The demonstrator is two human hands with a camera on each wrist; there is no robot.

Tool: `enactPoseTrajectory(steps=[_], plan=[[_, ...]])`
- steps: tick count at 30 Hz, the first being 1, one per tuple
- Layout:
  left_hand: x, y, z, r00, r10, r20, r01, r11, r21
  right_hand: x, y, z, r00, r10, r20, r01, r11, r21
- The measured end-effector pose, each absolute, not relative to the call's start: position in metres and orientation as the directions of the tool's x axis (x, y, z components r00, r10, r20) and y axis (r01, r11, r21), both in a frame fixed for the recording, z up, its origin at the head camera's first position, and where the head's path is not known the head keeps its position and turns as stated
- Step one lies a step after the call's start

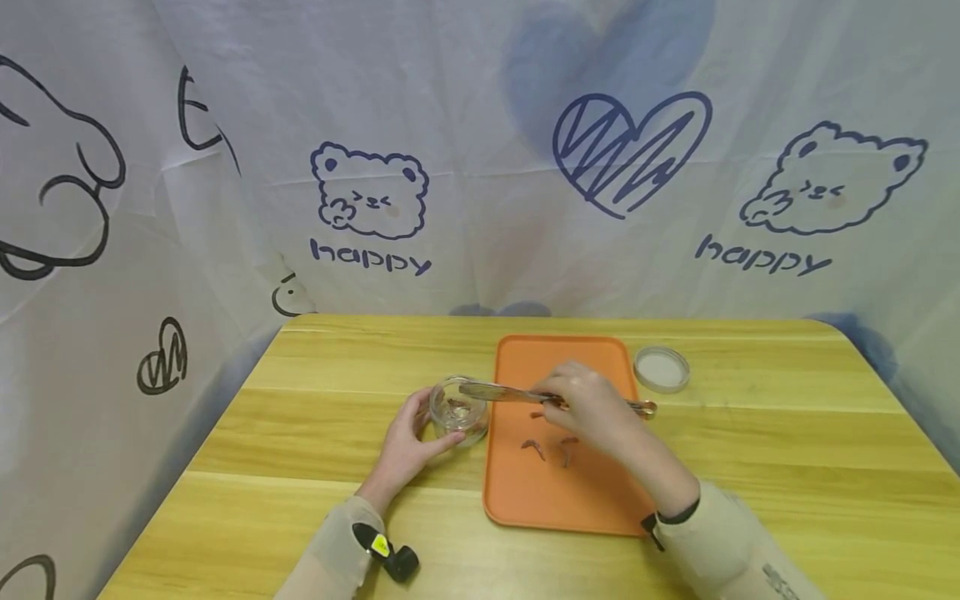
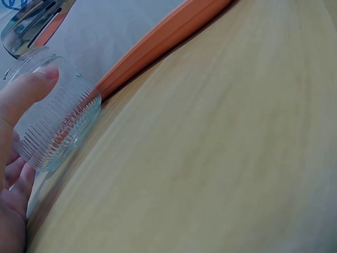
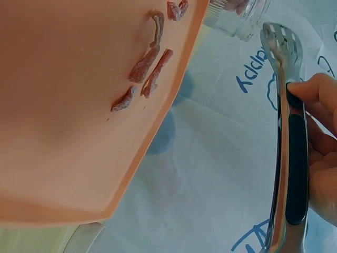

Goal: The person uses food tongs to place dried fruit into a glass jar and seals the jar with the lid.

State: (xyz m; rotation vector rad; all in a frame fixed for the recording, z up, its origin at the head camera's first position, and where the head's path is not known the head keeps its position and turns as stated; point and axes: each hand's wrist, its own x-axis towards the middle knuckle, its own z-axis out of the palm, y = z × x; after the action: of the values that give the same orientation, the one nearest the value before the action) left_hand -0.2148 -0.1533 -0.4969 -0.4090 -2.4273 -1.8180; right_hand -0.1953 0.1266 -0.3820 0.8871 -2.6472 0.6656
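Fingers of right hand (image 1: 588, 404) pinching tongs (image 1: 504, 392), long axis across left edge of tray (image 1: 555, 502), tips leftward, left hand (image 1: 408, 442) gripping glass jar (image 1: 465, 427)

Tongs (image 3: 296, 158) cut off in right wrist view, tray (image 1: 551, 493) partly hidden

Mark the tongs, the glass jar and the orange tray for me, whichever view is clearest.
Tongs (image 3: 297, 163): right wrist view, on the dark handle panel.
Glass jar (image 2: 62, 116): left wrist view, on the ribbed wall.
Orange tray (image 1: 551, 496): head view, on its bare near end.
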Motion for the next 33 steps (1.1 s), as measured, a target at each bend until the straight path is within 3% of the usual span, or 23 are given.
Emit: enactPoseTrajectory(steps=[8, 16, 33], plan=[[-0.212, -0.152, -0.491, -0.969, 0.161, 0.188, 0.225, 0.254, 0.941, -0.192, 0.133, -0.383, -0.805, -0.470, 0.364, -0.586, 0.726, -0.359], [-0.212, -0.151, -0.490, -0.968, 0.163, 0.190, 0.228, 0.259, 0.939, -0.189, 0.144, -0.388, -0.782, -0.481, 0.397, -0.612, 0.713, -0.341], [-0.208, -0.149, -0.480, -0.969, 0.168, 0.181, 0.221, 0.263, 0.939, -0.178, 0.180, -0.397, -0.801, -0.447, 0.398, -0.579, 0.746, -0.328]])
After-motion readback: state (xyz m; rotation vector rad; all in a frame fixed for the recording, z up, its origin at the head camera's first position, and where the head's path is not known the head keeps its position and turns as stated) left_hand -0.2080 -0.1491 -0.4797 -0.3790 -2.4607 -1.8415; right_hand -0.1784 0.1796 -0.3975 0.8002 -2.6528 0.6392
